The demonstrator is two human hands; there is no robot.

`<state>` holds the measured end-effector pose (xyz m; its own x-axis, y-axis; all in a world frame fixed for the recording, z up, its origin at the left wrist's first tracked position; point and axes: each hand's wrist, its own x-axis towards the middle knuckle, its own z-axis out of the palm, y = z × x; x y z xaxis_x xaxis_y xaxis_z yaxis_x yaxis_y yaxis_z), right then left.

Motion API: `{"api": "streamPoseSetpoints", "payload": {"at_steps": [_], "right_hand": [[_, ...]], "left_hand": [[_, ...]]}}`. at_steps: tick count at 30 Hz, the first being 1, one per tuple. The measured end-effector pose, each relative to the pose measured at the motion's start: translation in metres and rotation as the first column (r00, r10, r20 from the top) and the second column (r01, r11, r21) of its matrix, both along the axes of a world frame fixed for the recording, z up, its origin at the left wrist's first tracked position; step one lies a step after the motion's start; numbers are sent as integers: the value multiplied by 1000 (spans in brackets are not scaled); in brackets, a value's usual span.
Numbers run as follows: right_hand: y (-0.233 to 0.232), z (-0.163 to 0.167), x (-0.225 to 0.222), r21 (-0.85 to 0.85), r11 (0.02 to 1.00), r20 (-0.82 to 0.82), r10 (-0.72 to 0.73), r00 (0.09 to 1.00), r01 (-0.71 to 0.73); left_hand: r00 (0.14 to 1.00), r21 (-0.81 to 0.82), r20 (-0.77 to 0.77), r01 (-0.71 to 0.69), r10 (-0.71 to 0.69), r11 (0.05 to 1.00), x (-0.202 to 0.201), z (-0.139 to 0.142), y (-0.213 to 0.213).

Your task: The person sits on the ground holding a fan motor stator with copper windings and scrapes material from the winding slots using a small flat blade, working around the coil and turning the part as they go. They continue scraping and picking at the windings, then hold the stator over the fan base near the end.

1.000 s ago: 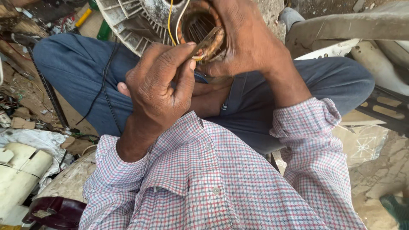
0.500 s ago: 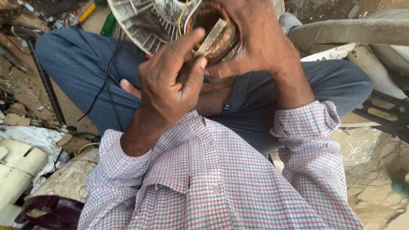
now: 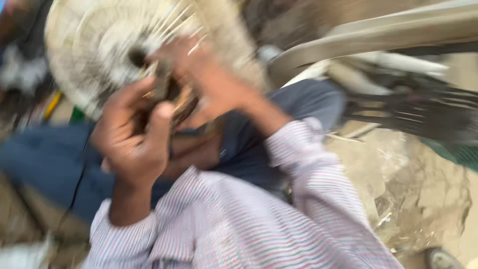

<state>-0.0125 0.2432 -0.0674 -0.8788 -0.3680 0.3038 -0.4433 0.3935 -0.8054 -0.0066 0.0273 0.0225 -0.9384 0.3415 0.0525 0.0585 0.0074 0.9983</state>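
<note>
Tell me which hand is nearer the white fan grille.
Right. The right hand lies up against the blurred fan grille, overlapping its lower right part. The left hand sits just below the grille, its fingers curled toward the brownish piece between both hands.

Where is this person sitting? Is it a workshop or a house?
Probably a scrap or repair yard on the ground, though the picture is blurry. A pale round fan grille stands just beyond the left hand and right hand, worn plastic chairs lie to the right, and the ground is rough and dusty.

A pale round fan grille [image 3: 89, 45] stands beyond the blue trousers [image 3: 35, 164].
</note>
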Motion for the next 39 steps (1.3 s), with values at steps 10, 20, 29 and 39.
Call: {"api": "streamPoseSetpoints", "payload": {"at_steps": [10, 20, 29, 39], "right_hand": [[-12, 4, -8, -225, 974, 165, 45, 985, -6], [-40, -4, 17, -204, 912, 30, -358, 933, 357], [-59, 0, 19, -92, 872, -30, -484, 874, 480], [-59, 7, 20, -69, 879, -66, -476, 877, 472]], "left_hand": [[926, -336, -334, 55, -173, 940, -58, -64, 60], [954, -186, -195, 192, -228, 964, -83, -70, 65], [958, 75, 98, 262, -269, 962, -98, -60, 49], [955, 117, 65, 281, -290, 952, -96, -74, 49]]}}
